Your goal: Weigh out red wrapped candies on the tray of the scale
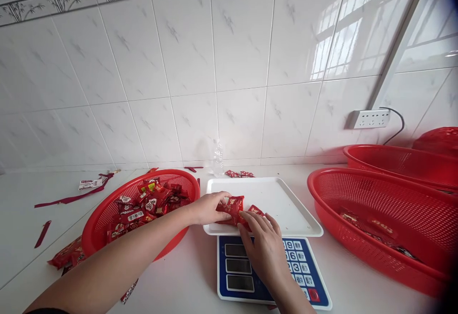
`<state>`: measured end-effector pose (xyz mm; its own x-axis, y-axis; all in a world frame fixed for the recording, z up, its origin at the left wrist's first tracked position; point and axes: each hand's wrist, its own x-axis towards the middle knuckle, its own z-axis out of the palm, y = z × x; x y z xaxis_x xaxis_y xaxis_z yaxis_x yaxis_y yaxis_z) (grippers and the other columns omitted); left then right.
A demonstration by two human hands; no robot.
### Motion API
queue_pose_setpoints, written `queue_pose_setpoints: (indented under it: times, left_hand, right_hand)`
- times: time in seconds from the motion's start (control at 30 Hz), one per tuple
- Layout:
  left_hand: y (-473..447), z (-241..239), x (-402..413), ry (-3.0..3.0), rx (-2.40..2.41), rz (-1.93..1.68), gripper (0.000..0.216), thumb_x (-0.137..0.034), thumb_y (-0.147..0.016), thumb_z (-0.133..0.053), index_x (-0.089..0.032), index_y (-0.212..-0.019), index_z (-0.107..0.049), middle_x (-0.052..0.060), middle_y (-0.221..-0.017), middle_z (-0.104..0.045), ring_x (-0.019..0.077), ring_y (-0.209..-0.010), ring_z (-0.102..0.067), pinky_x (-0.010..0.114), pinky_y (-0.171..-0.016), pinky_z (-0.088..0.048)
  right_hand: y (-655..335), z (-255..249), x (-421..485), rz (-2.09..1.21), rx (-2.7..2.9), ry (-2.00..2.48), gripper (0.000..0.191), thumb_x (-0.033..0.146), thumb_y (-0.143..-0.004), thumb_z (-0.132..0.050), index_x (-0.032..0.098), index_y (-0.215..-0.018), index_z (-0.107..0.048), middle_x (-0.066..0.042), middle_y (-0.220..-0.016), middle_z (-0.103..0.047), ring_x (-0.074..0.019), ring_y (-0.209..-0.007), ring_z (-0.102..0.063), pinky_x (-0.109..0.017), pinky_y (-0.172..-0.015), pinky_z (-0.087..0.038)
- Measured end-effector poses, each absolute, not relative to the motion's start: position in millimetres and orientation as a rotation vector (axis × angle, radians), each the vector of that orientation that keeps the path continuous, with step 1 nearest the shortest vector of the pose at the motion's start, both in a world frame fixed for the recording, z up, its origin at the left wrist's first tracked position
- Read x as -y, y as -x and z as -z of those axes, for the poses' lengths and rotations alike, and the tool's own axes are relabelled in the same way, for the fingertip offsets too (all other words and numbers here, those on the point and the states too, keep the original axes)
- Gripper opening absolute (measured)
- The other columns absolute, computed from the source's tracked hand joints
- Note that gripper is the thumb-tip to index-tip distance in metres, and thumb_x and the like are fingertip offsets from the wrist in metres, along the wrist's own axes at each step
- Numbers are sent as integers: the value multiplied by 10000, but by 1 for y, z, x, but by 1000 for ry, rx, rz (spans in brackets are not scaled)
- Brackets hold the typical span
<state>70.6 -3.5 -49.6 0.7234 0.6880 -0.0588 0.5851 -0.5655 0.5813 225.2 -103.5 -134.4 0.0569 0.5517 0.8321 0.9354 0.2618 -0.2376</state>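
Note:
Over the white tray (pixel 282 209) of a digital scale (pixel 223 292), both my hands are at small red snack packets. My left hand (pixel 211 208) is closed on a red snack packet (pixel 234 203), gripping its left side. The fingers of my right hand (pixel 263 237) curl over the packet's lower right edge and another red packet (pixel 255 210) beside it; how firmly they grip is partly hidden. To the left, a red perforated basket (pixel 102 218) holds many similar packets (pixel 150 204). My right hand covers part of the scale's keypad (pixel 298 268).
At right stand a red basket (pixel 375 180) with some packets in it and more red baskets (pixel 390 154) behind. A clear plastic bottle (pixel 218 159) and patterned packets (pixel 239 174) are near the tiled wall. Wrapper strips (pixel 71 199) and red packaging (pixel 67 254) lie at left.

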Motion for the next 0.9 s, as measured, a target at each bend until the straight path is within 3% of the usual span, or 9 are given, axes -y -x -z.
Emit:
queue_pose_setpoints:
  times: [0.2,0.4,0.57,0.77,0.9]
  left_hand:
    - [-68,56,4,-2372,-985,-267,575,-429,-779,-660,-218,-1291,-506,77,-1058,-647,238,-914,-617,338,-793,-470]
    - [-68,54,9,-2436,-1021,-277,462,-448,-822,-590,-230,-1228,-557,63,-1011,-650,240,-891,-611,341,-787,-461]
    - [-52,42,6,-2461,-1141,-367,422,-449,-860,-523,-222,-1214,-553,93,-1133,-626,259,-1007,-591,356,-859,-440]
    - [9,37,-23,-2377,-1458,-374,206,-316,-893,-390,-211,-938,-561,41,-884,-657,210,-808,-606,320,-733,-459]
    - [49,53,-30,-2298,-1539,-55,159,-334,-761,-573,-204,-850,-595,35,-817,-675,216,-738,-624,302,-665,-475]
  right_hand:
    - [-226,134,104,522,1634,1366,248,265,-964,-407,196,-1047,-630,-63,-997,-733,-198,-892,-681,-420,-927,-403]
    - [-234,141,100,559,1575,1502,294,318,-968,-381,198,-1075,-627,-82,-1015,-733,-249,-967,-674,-501,-981,-345]
    - [-230,137,103,485,1600,1461,289,300,-980,-361,205,-1067,-619,-67,-946,-744,-215,-908,-683,-488,-1004,-335]
    - [-226,132,109,459,1619,1308,209,294,-960,-436,215,-1040,-612,-48,-941,-741,-205,-881,-683,-450,-966,-380]
    - [-226,133,110,422,1631,1245,188,316,-946,-469,226,-1021,-616,-37,-922,-738,-202,-863,-686,-436,-951,-407]
